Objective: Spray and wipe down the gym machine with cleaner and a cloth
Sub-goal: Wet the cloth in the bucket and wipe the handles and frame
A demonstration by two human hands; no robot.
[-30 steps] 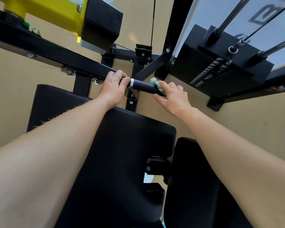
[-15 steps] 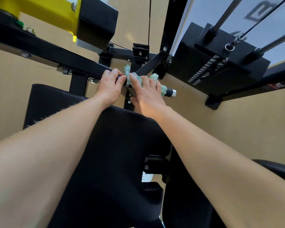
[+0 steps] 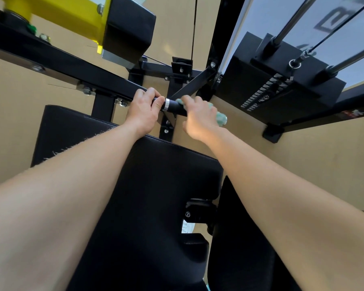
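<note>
Left hand (image 3: 144,110) grips the black bar (image 3: 82,72), right hand (image 3: 200,119) clasps a green cloth (image 3: 221,119) round the handle (image 3: 174,106).

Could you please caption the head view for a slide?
The left hand grips the bar while the right hand wraps a green cloth around its handle.

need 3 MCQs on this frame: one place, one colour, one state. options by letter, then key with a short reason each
1. The cloth is: A in the left hand; B in the right hand, against the handle; C loose, in neither hand.
2. Cloth colour: A teal; B red; C white.
3. The left hand is: A open, touching nothing; B gripping the handle beside its silver ring; C flat on the cloth.

Key: 1 B, folds poke out of the right hand at the handle. 2 A, those folds are pale teal. 3 B, its fingers curl round the handle.
</note>
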